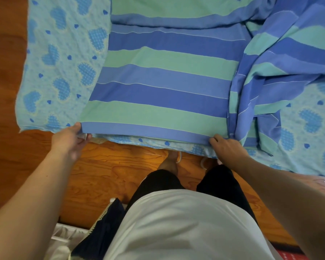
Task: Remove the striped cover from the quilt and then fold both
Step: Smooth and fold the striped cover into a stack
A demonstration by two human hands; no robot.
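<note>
Head view looks straight down over your white shirt (186,222) and dark shorts (220,182) at the bed, where the striped cover (163,87) lies spread flat on top of the heart-patterned quilt (60,59). Your left hand (71,137) pinches the cover's near left corner — thumb on top of the blue edge band, fingers curled underneath it. Your right hand (225,145) grips the near edge at the other end, fingers bent over the fabric just where the flat panel meets a bunched mass of the same striped cloth. That bunched part rises in loose folds toward the upper right, so only the middle section between your hands lies smooth, its stripes running side to side.

The quilt shows on both sides of the cover: a wide strip at the left hanging toward the wooden floor (5,91), and another patch at the lower right. A thin band of it also peeks out under the cover's near edge, between your hands. Below that edge runs the wooden bed frame (111,166), and your bare foot (170,160) stands close against it. At the lower left, a dark blue cloth (101,228) lies beside something white — you cannot tell what it is.
</note>
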